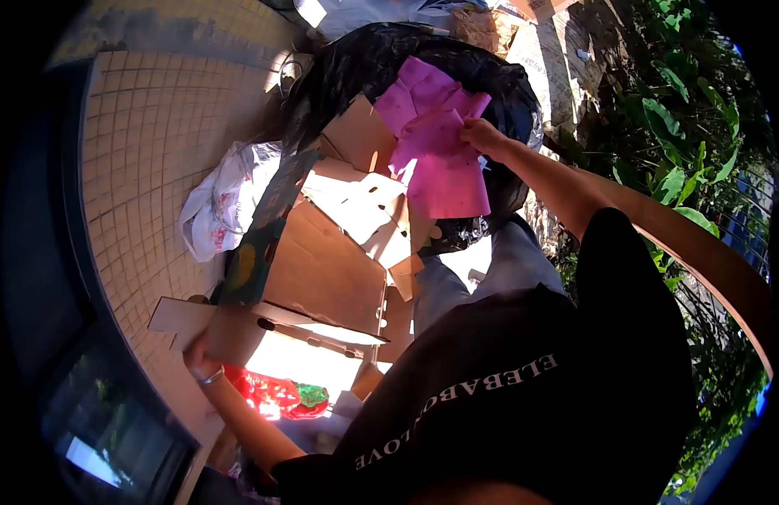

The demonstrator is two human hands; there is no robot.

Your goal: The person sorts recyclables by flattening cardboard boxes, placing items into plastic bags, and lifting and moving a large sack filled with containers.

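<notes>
My right hand is closed on the edge of a crumpled pink sheet, which hangs over an open black plastic bag. Whether it is paper, foam or thin plastic I cannot tell. Lower left, my left hand grips the flap end of an open cardboard box, its fingers partly hidden. The box has a brown inside, a dark green printed side and several flaps, and lies tilted against the black bag. Another brown cardboard piece leans between the box and the pink sheet.
A white plastic bag rests by the tiled wall on the left. Below the box lies a red and green bag. Leafy plants line the right side. Crumpled paper and plastic lie at the top.
</notes>
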